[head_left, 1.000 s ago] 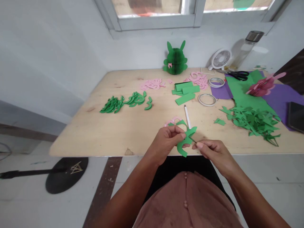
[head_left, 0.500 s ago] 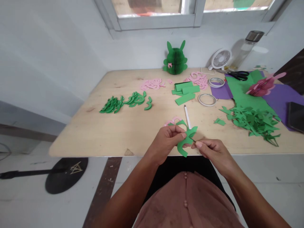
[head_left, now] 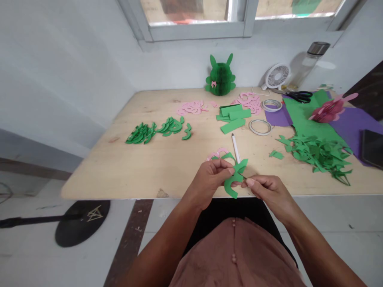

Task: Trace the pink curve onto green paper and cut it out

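Observation:
My left hand (head_left: 214, 175) pinches a curved green paper cutout (head_left: 231, 186) between thumb and fingers, just above the table's front edge. Close by on the right, my right hand (head_left: 265, 187) is closed, thumb against fingers. From its fingertips a thin dark sliver reaches to the green paper; its kind is too small to make out. Behind the left hand lies a pink paper shape (head_left: 223, 151), partly covered by another arc of green paper (head_left: 229, 156). A white pen (head_left: 235, 147) lies just beyond the hands.
Green arc pieces (head_left: 140, 133) lie left. Green strips (head_left: 233, 115), pink cutouts (head_left: 191, 107) and tape rolls (head_left: 260, 132) sit mid-table. Green scraps (head_left: 321, 153), black scissors (head_left: 301, 96) and a phone-like dark object (head_left: 372, 147) lie right. A green honeycomb paper figure (head_left: 221, 79) stands at the back.
Both hands hold nearly the same pose, the green cutout shifting only slightly between them. The whole view has tipped a little, so things on the table appear slightly lower.

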A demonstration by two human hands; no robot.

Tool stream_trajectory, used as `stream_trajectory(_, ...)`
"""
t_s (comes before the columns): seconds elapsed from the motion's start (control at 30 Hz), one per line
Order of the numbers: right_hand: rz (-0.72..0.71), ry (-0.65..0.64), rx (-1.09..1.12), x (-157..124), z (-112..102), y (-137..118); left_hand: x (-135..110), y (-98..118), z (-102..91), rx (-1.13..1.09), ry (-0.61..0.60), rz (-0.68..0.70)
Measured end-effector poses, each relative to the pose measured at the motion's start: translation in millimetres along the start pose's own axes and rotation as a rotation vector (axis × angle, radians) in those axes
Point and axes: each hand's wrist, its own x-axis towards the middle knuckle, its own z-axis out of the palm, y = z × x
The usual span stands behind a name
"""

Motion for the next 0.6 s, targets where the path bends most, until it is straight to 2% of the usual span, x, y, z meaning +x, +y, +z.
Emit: stream_trajectory(0.6, 0.018, 0.039, 0.02, -0.9, 4.2, -1.2, -3.3, -1.6, 6.7, -0.073, 0.066, 0.02)
